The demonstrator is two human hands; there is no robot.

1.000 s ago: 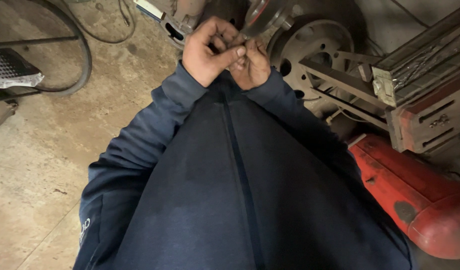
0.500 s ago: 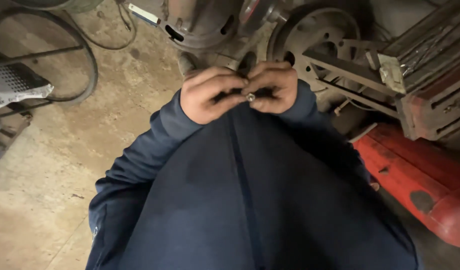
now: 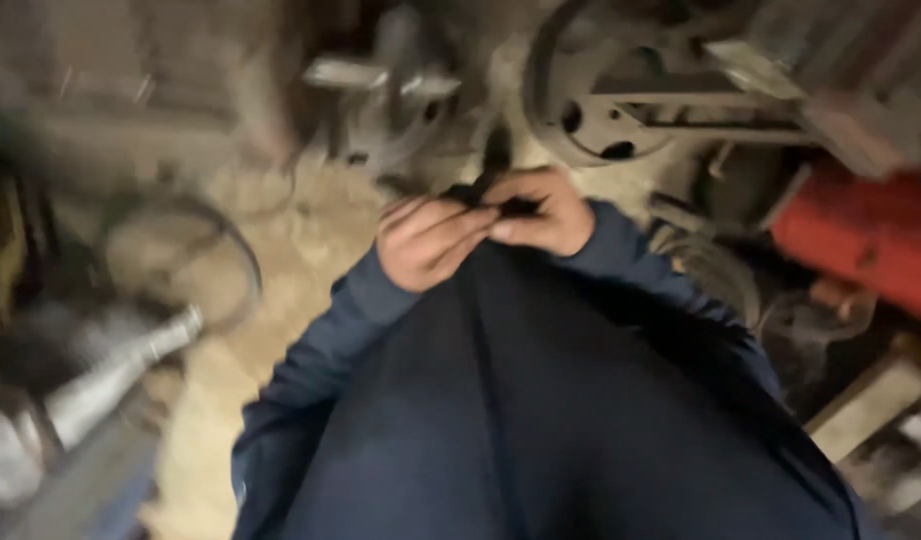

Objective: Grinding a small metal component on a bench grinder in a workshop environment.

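Observation:
Both of my hands meet in front of my chest over my dark blue jacket (image 3: 540, 420). My left hand (image 3: 425, 243) and my right hand (image 3: 545, 212) pinch a small dark object (image 3: 495, 195) between their fingertips. The frame is blurred, so I cannot tell what the small object is. Just beyond my hands stands a grey metal wheel (image 3: 605, 95) on the dusty floor.
A red cylinder (image 3: 870, 235) lies at the right, with metal frames and parts around it. A dark hose loop (image 3: 180, 255) lies on the concrete floor at the left. A shiny metal tube (image 3: 110, 380) sits at the lower left.
The view has swung and blurred; the wheel and red cylinder now appear higher and further right. My hands stay together on the small object, slightly lower in front of my chest.

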